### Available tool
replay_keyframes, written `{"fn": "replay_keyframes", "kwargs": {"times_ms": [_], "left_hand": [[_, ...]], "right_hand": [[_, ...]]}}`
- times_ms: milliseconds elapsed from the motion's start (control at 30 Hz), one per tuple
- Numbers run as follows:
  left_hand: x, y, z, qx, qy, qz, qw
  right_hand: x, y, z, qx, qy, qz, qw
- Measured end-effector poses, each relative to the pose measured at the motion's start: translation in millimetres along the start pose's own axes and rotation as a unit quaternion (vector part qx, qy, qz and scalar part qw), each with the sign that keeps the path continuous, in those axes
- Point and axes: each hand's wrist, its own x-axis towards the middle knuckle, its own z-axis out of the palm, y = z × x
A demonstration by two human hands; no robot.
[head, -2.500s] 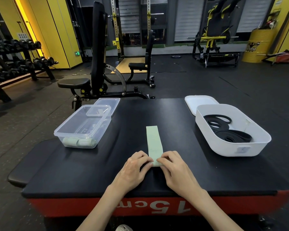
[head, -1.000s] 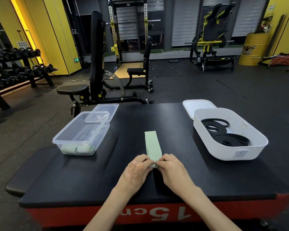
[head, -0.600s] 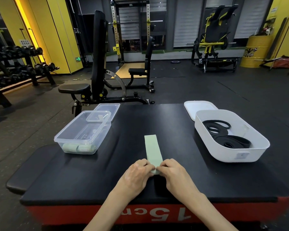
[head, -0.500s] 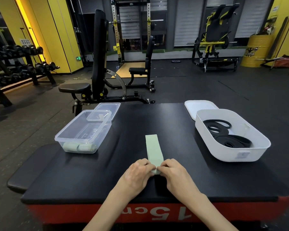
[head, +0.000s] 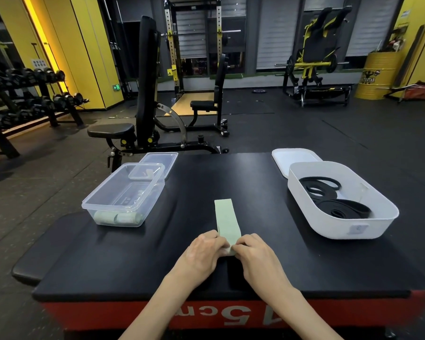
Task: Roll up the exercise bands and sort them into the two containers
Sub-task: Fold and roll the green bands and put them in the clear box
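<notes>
Left side of the black platform (head: 206, 177) is blocked by the clear tub (head: 101, 187), with its lid (head: 162, 160) lying flat right behind it. Right side is the same deal: white bin (head: 329, 227), white lid (head: 292, 155) behind it. Between them is a wide lane of bare mat. Only the green band (head: 226, 217) lies flat down the middle of it, so there's nothing tall in that lane. The left hand (head: 204, 251) and right hand (head: 258, 253) are bunched together on the band's near end, with open mat on either side of them. Both containers are open on top. A weight bench (head: 145, 94) stands just past the far edge.
</notes>
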Motion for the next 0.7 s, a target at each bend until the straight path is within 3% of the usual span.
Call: {"fn": "replay_keyframes", "kwargs": {"times_ms": [200,700], "left_hand": [[-5,4,-4,-0.002,0.063,0.046,0.997],[1,-6,5,-0.04,0.054,0.038,0.997]], "right_hand": [[9,4,1,-0.004,-0.021,0.03,0.999],[3,3,-1,0.015,0.011,-0.001,1.0]]}}
